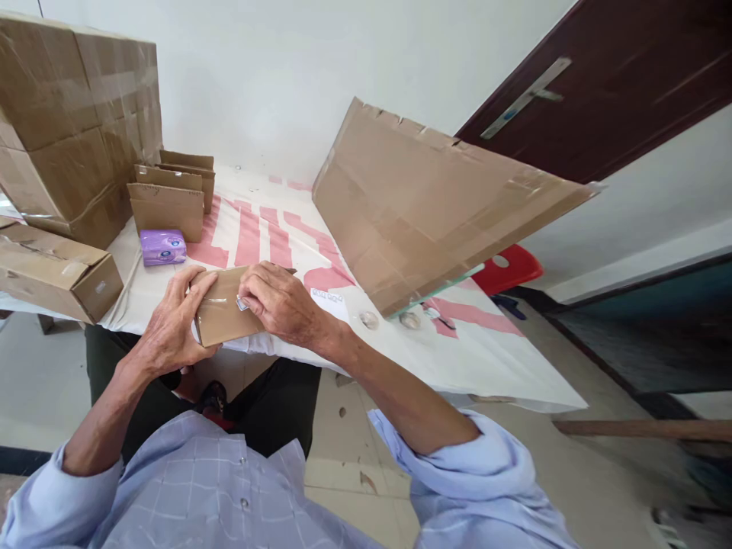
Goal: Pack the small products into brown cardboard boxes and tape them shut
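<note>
A small brown cardboard box (220, 316) is held tilted at the near edge of the table. My left hand (180, 316) grips its left end, thumb along the top and fingers wrapped round the side. Over the box's right part, my right hand (283, 301) is closed in a pinch on a small white sticker (241, 303) with dark print. The sticker lies against the box face; whether it is stuck down I cannot tell. Just right of my right hand, a white sheet of printed stickers (330, 303) rests on the table.
A purple tissue pack (163, 248) and several folded cartons (171, 206) stand behind my left hand. A closed carton (62, 267) and large stacked boxes (74, 122) fill the left. A big cardboard panel (435, 198) leans at right, near clear tape rolls (369, 320).
</note>
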`<move>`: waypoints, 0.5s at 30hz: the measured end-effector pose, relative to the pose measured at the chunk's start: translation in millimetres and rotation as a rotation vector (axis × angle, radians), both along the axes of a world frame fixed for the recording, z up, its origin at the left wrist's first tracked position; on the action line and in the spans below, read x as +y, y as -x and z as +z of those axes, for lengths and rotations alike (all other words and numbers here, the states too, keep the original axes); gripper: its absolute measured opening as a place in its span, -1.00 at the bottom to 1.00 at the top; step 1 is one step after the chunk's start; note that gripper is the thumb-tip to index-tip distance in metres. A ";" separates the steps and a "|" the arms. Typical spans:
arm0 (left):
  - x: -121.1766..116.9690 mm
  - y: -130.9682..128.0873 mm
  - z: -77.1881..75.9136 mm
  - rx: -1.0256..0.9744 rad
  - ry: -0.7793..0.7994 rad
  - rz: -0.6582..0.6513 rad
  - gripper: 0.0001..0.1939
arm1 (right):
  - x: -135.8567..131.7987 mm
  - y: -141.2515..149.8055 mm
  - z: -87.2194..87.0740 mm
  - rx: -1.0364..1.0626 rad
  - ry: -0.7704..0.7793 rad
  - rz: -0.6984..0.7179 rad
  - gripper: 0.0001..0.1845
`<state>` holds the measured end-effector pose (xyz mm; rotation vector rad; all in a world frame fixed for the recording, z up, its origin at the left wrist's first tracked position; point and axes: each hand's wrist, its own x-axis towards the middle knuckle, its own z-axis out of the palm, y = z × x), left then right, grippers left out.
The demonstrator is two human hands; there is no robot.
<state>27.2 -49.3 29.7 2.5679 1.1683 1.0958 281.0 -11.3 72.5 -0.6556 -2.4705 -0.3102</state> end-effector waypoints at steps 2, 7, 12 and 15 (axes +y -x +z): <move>0.1 0.1 0.5 -0.003 -0.007 0.000 0.10 | 1.0 -2.5 0.1 0.043 0.046 0.017 -0.79; -0.1 0.1 1.2 -0.006 -0.005 0.004 0.11 | 2.8 -4.3 1.9 -0.009 0.049 0.038 -0.77; -0.3 0.8 0.4 -0.005 0.000 0.003 0.10 | 3.5 -0.9 1.2 0.009 0.030 0.028 -0.73; -0.1 1.5 0.2 0.003 0.003 0.012 0.09 | 4.1 -0.1 -1.7 0.029 0.051 0.030 -0.71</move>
